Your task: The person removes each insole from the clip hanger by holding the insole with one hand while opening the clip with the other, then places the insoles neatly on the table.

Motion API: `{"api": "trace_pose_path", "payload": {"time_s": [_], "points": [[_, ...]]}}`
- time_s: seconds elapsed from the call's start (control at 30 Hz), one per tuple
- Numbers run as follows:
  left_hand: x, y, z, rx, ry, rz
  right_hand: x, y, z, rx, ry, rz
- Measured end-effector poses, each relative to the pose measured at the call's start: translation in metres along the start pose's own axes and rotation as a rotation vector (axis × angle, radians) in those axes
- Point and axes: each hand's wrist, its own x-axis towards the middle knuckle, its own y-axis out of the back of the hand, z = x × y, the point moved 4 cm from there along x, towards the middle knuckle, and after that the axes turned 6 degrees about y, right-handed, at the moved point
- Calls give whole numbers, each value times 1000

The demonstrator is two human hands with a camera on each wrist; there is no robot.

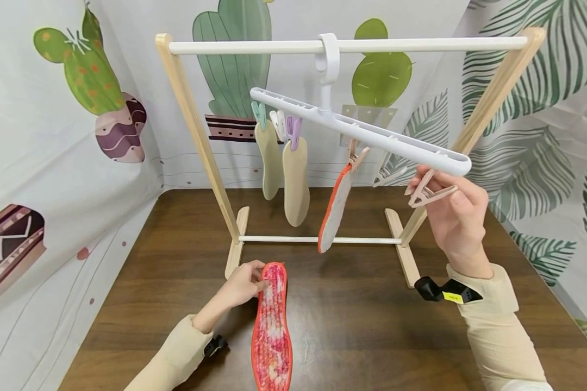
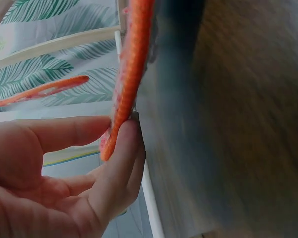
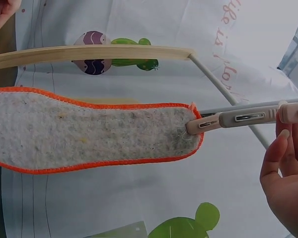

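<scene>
In the head view my left hand [image 1: 242, 285] pinches the top end of a red and white patterned insole [image 1: 274, 326] with orange edging, held above the table. The left wrist view shows this insole [image 2: 131, 64] edge-on between thumb and fingers [image 2: 124, 153]. My right hand [image 1: 457, 217] holds a pale pink clothespin [image 1: 430, 193] at the near right end of a white hanger [image 1: 381, 138]. Another pink clothespin [image 1: 357, 155] on the hanger carries an orange-edged insole [image 1: 336, 212], its grey felt side [image 3: 104, 131] facing the right wrist camera.
The hanger hooks over the white rod [image 1: 254, 48] of a wooden rack [image 1: 191, 125] standing on the brown table [image 1: 352, 326]. Two beige insoles [image 1: 295, 184] hang from clothespins on its left half. A grey clothespin [image 1: 388, 175] hangs between the two pink ones.
</scene>
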Motion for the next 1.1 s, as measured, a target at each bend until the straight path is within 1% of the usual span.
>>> {"api": "trace_pose_path", "payload": {"time_s": [0.2,0.37,0.57,0.7,0.83,0.97,1.1], "points": [[-2,1,-1,112,26,99,1,0,0,-2,-1,14],[-3,0,-3,181,32,145,1,0,0,-5,8,20],[-2,0,-5,197,26,160,4,-5,-2,6,35,27],[-1,-1,-7,220,18,171,6,-8,-2,14,38,35],[0,-1,-8,236,21,180,7,-7,-2,17,36,39],[-1,-1,-10,229,31,178,7,-6,-2,15,34,38],[-2,-1,-12,236,35,191,6,-5,-2,12,29,38]]}}
